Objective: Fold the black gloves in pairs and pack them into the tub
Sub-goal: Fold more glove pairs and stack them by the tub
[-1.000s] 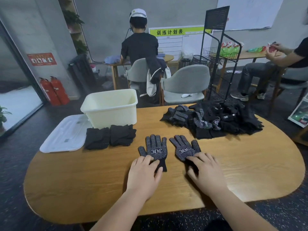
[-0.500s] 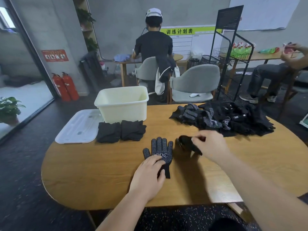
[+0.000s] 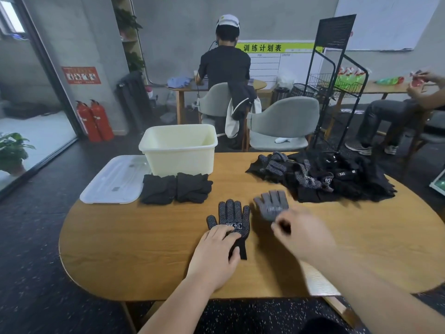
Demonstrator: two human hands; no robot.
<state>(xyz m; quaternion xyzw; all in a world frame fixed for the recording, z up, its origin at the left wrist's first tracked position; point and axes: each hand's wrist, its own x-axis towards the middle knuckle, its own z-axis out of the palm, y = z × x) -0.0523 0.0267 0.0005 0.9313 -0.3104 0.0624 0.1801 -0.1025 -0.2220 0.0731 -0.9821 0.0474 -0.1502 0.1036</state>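
Observation:
A black dotted glove [image 3: 231, 218] lies flat on the wooden table [image 3: 120, 249], fingers pointing away from me. My left hand [image 3: 218, 255] rests flat on its cuff. My right hand [image 3: 302, 233] holds a second dotted glove [image 3: 272, 204] by its cuff just right of the first; both are motion-blurred. Two folded black pairs [image 3: 177, 188] lie in front of the cream tub [image 3: 179, 149]. A heap of loose black gloves [image 3: 322, 175] sits at the back right.
A white lid [image 3: 113, 180] lies left of the tub. Behind the table stand grey chairs [image 3: 284, 122], a black wire rack [image 3: 337, 85] and a seated person [image 3: 225, 66]. Another person's hands [image 3: 423, 80] work at the far right.
My right hand lifted the right glove off the table, bunched it, and now swings it back down opened beside the left glove. My left hand has kept pressing the left glove.

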